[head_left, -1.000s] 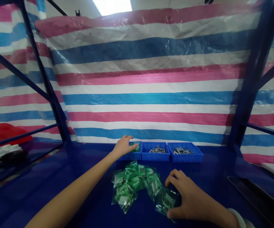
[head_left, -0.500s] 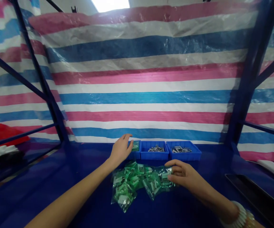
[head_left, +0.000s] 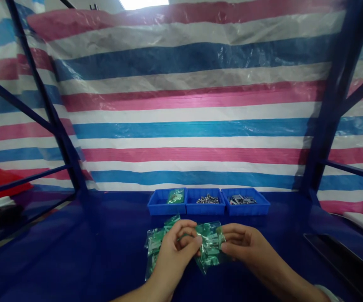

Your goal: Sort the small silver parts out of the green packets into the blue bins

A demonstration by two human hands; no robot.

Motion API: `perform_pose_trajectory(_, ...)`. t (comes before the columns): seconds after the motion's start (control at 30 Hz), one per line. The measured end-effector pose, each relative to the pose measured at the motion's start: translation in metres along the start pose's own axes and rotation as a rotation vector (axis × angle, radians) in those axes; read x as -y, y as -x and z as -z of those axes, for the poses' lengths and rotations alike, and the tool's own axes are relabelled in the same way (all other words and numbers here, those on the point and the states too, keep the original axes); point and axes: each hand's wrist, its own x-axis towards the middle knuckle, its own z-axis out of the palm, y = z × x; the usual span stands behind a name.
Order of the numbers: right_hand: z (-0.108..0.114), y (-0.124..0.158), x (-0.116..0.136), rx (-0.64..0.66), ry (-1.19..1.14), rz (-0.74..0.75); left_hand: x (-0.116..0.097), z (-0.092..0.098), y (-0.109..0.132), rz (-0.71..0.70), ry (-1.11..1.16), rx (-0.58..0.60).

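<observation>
Striped plastic sheeting (head_left: pixel 184 128) hangs behind your dark blue table (head_left: pixel 112 239); against it, on the table's far side, stands the middle bin (head_left: pixel 205 209) with small shiny metal pieces (head_left: pixel 208 199) in it; your left hand (head_left: pixel 175 256) is on your side of that bin and a little left of it, thumb and curled fingers pinching one edge of a clear green packet (head_left: pixel 211 241); your right hand (head_left: pixel 253 248) is nearer you and right of the bin, thumb and fingers gripping the packet's opposite edge; the packet itself is straight in front of the bin; more green packets (head_left: pixel 155 243) lie to the bin's near left, partly behind your left hand; beside the bin, a left bin (head_left: pixel 168 209) holds another packet (head_left: pixel 175 196) and a right bin (head_left: pixel 248 210) holds longer metal parts (head_left: pixel 242 199).
</observation>
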Motion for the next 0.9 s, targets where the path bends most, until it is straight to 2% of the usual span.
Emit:
perform_pose_trajectory(0.1, -0.003, 0.005, 0.003, -0.046, 0.167, 0.17, -0.003, 0.001, 0.003, -0.222, -0.163, 0.071)
perform_pose_trajectory(0.17, -0.006, 0.011, 0.009, -0.073, 0.348, 0.398, -0.007, 0.003, 0.005, -0.513, -0.329, 0.14)
perform_pose_trajectory(0.3, -0.009, 0.023, 0.02, -0.11, 0.799, 0.966, -0.021, 0.013, 0.005, -1.238, -0.713, 0.261)
perform_pose_trajectory(0.37, -0.008, 0.025, 0.022, -0.137, 0.908, 1.111, -0.026, 0.018, 0.003, -1.482, -0.83, 0.267)
perform_pose_trajectory(0.4, -0.008, 0.026, 0.022, -0.135, 0.931, 1.134, -0.028, 0.02, 0.001, -1.542, -0.864, 0.266)
perform_pose_trajectory(0.43, -0.007, 0.025, 0.022, -0.121, 0.937, 1.131, -0.028, 0.021, 0.0, -1.558, -0.891, 0.271)
perform_pose_trajectory(0.5, -0.006, 0.024, 0.02, -0.063, 0.915, 1.074, -0.028, 0.02, 0.0, -1.474, -0.938, 0.322)
perform_pose_trajectory(0.6, -0.006, 0.021, 0.015, -0.007, 0.848, 0.86, -0.024, 0.014, 0.004, -1.171, -0.94, 0.37)
perform_pose_trajectory(0.73, -0.005, 0.014, 0.01, -0.052, 0.677, 0.52, -0.03, 0.015, -0.002, -0.703, -0.856, 0.27)
perform_pose_trajectory(0.8, -0.002, 0.01, 0.01, -0.1, 0.557, 0.4, -0.043, 0.03, -0.022, -0.556, -0.823, 0.189)
perform_pose_trajectory(0.9, 0.006, 0.005, 0.013, -0.166, 0.424, 0.317, -0.069, 0.07, -0.074, -0.436, -0.815, 0.028)
